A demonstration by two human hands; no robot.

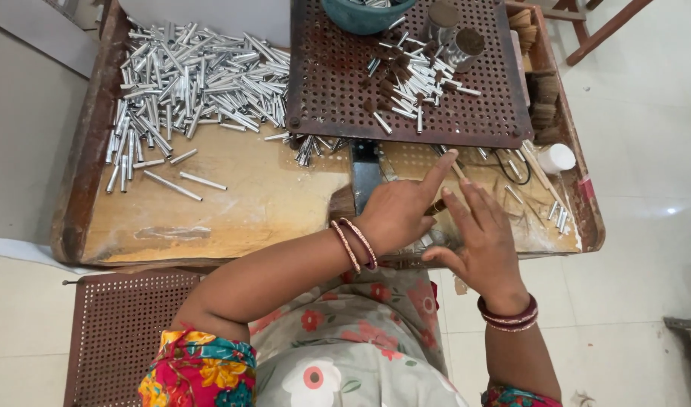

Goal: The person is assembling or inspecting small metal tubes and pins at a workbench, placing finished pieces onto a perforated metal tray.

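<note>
At the frame's centre, the left hand [394,215] pinches a thin wooden-handled brush [438,205], while the right hand [481,241] lies open-fingered beside it

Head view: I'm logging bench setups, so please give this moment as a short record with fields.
surface: wooden tray table, raised rim
left hand: index finger out, over a small brown stick-like piece; grip on it unclear
right hand: fingers spread flat, beside the left hand
loose stock: pile of silver metal tubes, upper left of the tray
perforated metal plate: carries brown-tipped tubes, two small tins, teal bowl
far right: white round container
</note>
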